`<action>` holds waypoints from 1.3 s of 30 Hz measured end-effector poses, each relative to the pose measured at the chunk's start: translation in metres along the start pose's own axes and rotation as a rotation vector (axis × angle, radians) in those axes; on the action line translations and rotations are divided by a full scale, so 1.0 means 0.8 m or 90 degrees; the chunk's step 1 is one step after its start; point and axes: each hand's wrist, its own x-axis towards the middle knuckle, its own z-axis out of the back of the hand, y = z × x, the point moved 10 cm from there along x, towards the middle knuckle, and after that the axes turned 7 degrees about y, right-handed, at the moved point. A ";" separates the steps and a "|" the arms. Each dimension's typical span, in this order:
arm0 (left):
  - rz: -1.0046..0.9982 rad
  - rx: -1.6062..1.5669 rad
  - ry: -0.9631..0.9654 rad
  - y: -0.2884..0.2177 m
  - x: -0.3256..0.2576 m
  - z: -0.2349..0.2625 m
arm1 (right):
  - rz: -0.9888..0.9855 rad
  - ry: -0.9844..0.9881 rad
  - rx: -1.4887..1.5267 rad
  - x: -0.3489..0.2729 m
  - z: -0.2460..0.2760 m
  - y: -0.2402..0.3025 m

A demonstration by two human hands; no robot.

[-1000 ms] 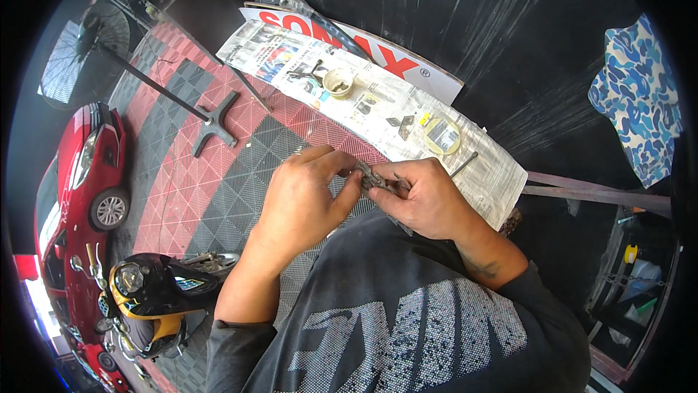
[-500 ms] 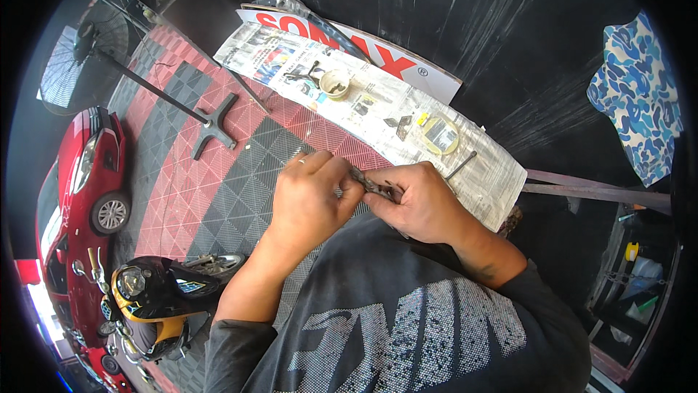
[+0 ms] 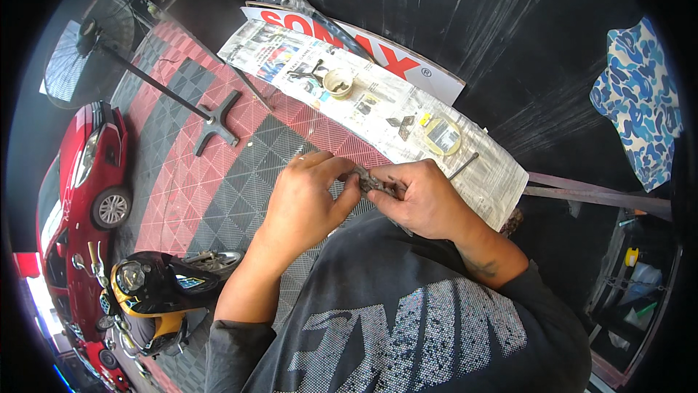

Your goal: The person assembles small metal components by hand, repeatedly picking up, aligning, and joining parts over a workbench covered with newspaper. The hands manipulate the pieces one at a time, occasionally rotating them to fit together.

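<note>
In front of my chest, my left hand (image 3: 305, 193) and my right hand (image 3: 425, 200) are closed on one small dark-grey metal part (image 3: 372, 181), whose exact kind I cannot make out. Left thumb and fingers pinch its left end, while the right fingers wrap its other end and hide much of it. Just beyond lies a narrow bench covered with newspaper (image 3: 498, 189). On it are a thin dark rod-like tool (image 3: 464, 165), a round container with a yellowish rim (image 3: 442, 136), an open round tin with dark stuff inside (image 3: 338, 84), and a black metal piece (image 3: 309, 73).
A signboard (image 3: 443, 87) leans behind the bench against the black wall. To the left stand a fan on a cross-shaped base (image 3: 216, 124), a red car (image 3: 87, 160) and a black-and-yellow motorbike (image 3: 156, 284). A blue camouflage cloth (image 3: 640, 102) hangs at right.
My fingers have shifted slightly around the metal part, and more of it shows between the hands. Both hands keep their hold; the things on the bench lie as before.
</note>
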 end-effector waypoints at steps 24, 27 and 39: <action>0.175 -0.362 -0.132 0.085 -0.050 0.043 | -0.052 0.070 0.254 -0.010 -0.009 -0.042; 0.165 -0.290 0.005 0.055 -0.043 0.031 | -0.049 0.064 0.264 -0.010 -0.007 -0.022; -0.054 0.093 0.030 -0.021 -0.013 0.011 | -0.034 0.018 -0.010 -0.014 -0.012 0.012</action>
